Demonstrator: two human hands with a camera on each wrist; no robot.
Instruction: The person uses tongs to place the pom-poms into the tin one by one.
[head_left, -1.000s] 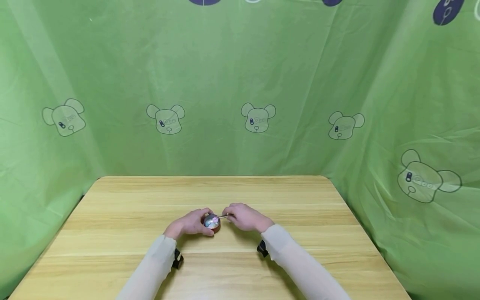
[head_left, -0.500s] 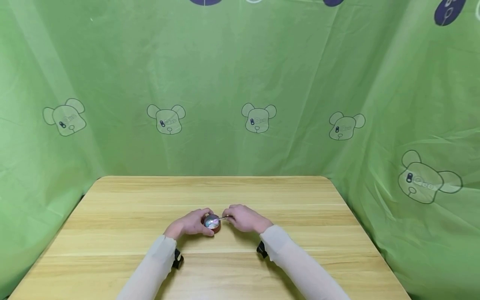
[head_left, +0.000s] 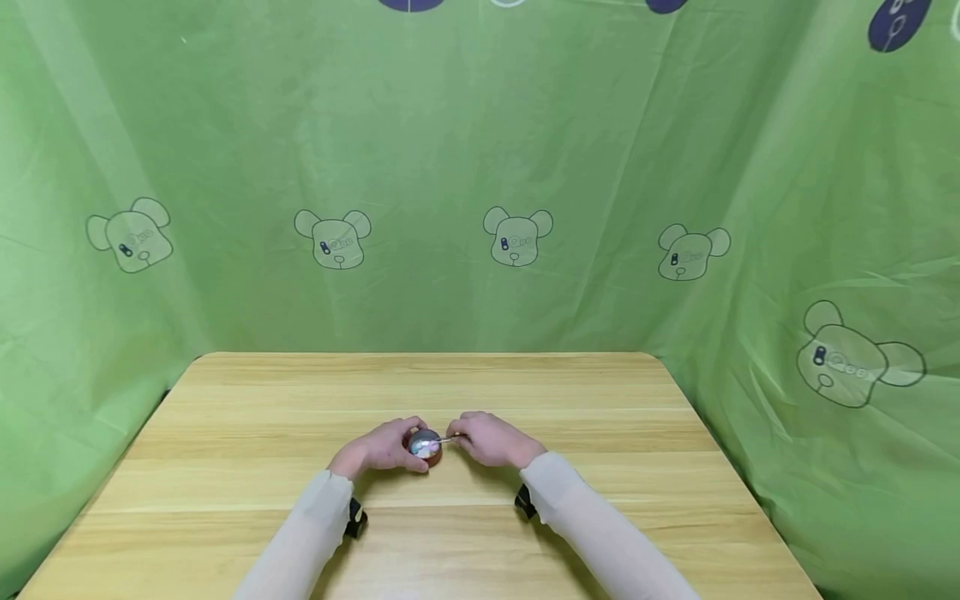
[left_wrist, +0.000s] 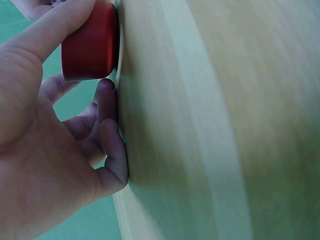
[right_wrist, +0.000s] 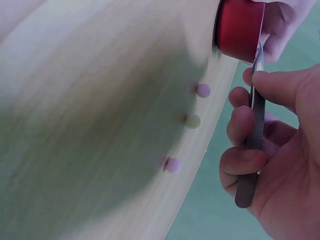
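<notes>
A small round red tin [head_left: 428, 459] stands on the wooden table, its top shiny with pale, many-coloured contents too small to make out. My left hand [head_left: 388, 445] curls round the tin's left side, thumb in front; the left wrist view shows the thumb against its red wall [left_wrist: 89, 50]. My right hand [head_left: 489, 438] grips metal tweezers [right_wrist: 256, 117], whose tips reach the tin's rim at the right and are partly hidden. Near the right hand, in the right wrist view, lie a pink bead [right_wrist: 203, 90], a cream bead [right_wrist: 193, 121] and another pink bead [right_wrist: 173, 165].
The light wooden table [head_left: 420, 550] spreads round both hands. Green curtains [head_left: 427, 308] with bear-head prints stand behind it and at its sides. A dark wrist camera [head_left: 356, 518] sits under the left sleeve, another camera [head_left: 524, 501] under the right.
My right hand has shifted very slightly down and right with the tweezers, whose tips stay at the tin. The left hand and the tin keep their place.
</notes>
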